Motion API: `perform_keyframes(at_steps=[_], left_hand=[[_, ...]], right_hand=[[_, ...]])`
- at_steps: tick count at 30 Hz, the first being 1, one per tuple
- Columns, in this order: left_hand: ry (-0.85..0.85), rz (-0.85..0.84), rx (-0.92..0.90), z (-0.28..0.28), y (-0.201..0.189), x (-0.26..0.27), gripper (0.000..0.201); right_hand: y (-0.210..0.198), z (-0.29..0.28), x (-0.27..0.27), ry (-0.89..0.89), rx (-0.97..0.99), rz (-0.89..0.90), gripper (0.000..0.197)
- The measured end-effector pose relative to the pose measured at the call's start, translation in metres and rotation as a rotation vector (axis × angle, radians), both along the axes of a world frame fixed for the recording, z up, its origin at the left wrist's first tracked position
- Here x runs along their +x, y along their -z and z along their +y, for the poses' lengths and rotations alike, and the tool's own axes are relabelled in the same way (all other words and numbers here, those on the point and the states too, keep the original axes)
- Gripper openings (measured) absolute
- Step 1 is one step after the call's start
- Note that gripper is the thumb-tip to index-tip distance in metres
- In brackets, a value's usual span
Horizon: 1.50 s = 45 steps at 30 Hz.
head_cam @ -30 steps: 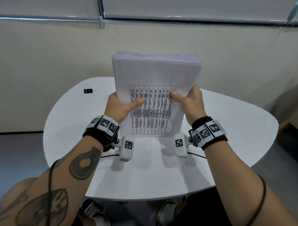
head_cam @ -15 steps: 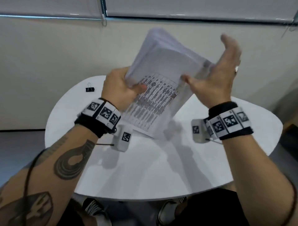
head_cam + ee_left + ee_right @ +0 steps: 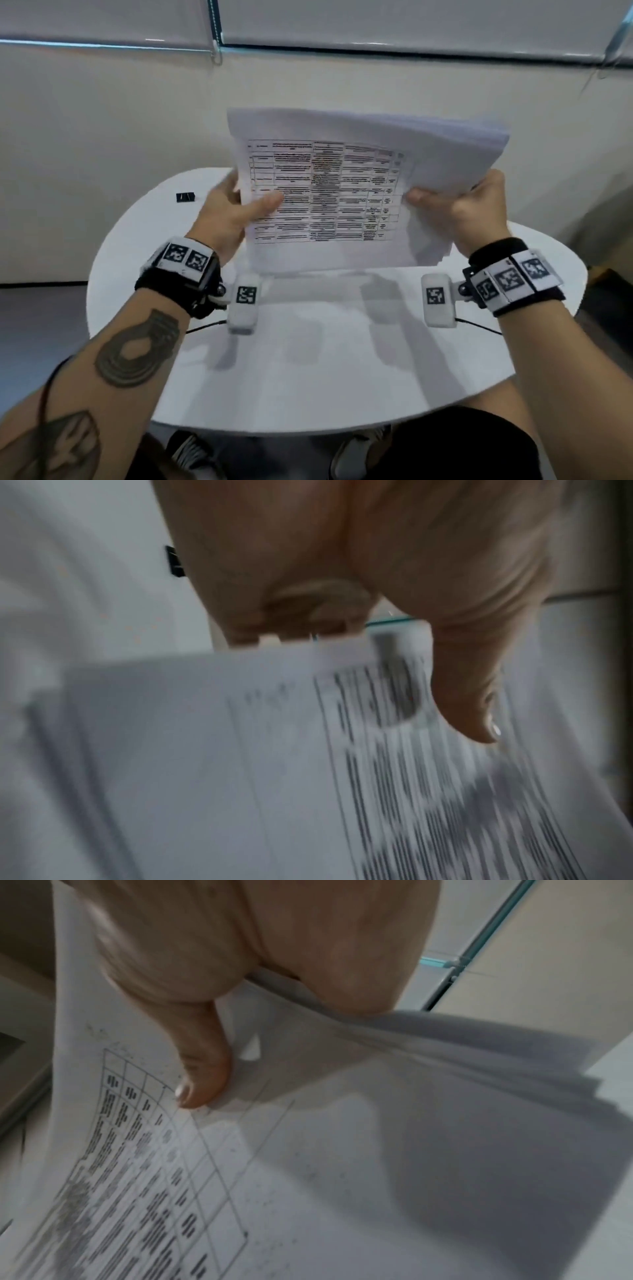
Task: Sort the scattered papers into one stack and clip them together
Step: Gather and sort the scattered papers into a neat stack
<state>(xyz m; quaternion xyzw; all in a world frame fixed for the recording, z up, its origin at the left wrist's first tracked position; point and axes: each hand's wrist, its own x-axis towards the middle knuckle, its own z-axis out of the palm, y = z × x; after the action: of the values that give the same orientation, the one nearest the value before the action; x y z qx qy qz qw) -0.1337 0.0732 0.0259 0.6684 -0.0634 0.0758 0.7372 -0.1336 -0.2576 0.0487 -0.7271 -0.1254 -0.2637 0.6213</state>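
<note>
While both hands, the left hand (image 3: pixel 228 219) and right hand (image 3: pixel 469 210), pinch the paper stack (image 3: pixel 342 192) upright on the worktop (image 3: pixel 325 370), long axis crosswise, the binder clip (image 3: pixel 185 197) lies beyond, nearer the left.

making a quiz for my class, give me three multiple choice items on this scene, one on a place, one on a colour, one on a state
1. Where is the binder clip?
A. on the table, off to the left of the papers
B. clamped on the papers
C. on the floor

2. What colour is the table?
A. black
B. white
C. green

3. How is the stack of papers held?
A. lying flat, untouched
B. by one hand only
C. upright, by both hands

Answers:
1. A, the clip lies alone on the tabletop beyond the left hand.
2. B, the round top shows white.
3. C, the left hand and right hand grip opposite side edges, thumbs on the printed front sheet.
</note>
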Motion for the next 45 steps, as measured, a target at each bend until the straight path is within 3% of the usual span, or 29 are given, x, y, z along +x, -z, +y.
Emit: perform_keyframes(at_steps=[2,4,7,11,13,15,17,21,25,29,33,36,41,45], left_hand=[[-0.071,-0.061,0.150,-0.013,0.001,-0.001,0.057],[-0.191,-0.136,0.177,-0.021,0.003,-0.001,0.035],[-0.218,-0.145,0.192,-0.020,0.016,0.000,0.036],[-0.110,0.030,0.165,-0.009,0.044,-0.002,0.062],[-0.098,0.058,0.160,-0.009,0.053,-0.001,0.066],[-0.115,0.048,0.176,-0.013,0.054,-0.002,0.059],[-0.124,0.038,0.170,-0.014,0.054,-0.004,0.055],[-0.102,0.036,0.100,-0.012,0.054,-0.002,0.073],[-0.109,0.046,0.124,-0.015,0.056,0.000,0.058],[-0.115,0.034,0.107,-0.018,0.056,-0.002,0.056],[-0.155,0.022,0.131,-0.020,0.059,-0.003,0.051],[-0.212,-0.058,0.203,-0.027,0.057,-0.003,0.049],[-0.354,-0.171,0.131,-0.038,0.039,0.003,0.044],[-0.346,-0.165,0.088,-0.038,0.039,0.007,0.039]], right_hand=[[0.009,0.005,-0.002,-0.028,0.032,0.043,0.024],[0.018,0.006,-0.001,-0.099,0.071,0.097,0.025],[0.038,0.004,0.001,-0.268,0.152,0.183,0.043],[0.069,0.008,0.003,-0.214,0.218,0.320,0.060],[0.077,0.012,0.004,-0.173,0.210,0.321,0.057],[0.080,0.015,0.007,-0.145,0.209,0.309,0.044],[0.081,0.015,0.008,-0.137,0.237,0.295,0.050],[0.076,0.008,0.009,-0.153,0.302,0.246,0.057],[0.074,0.007,0.010,-0.195,0.304,0.289,0.056],[0.076,0.004,0.008,-0.170,0.328,0.307,0.061],[0.078,0.005,0.007,-0.147,0.273,0.326,0.049],[0.070,0.013,0.008,-0.060,0.224,0.274,0.044],[0.049,0.024,0.006,0.000,0.153,0.058,0.042],[0.053,0.030,0.008,0.020,0.210,0.051,0.040]])
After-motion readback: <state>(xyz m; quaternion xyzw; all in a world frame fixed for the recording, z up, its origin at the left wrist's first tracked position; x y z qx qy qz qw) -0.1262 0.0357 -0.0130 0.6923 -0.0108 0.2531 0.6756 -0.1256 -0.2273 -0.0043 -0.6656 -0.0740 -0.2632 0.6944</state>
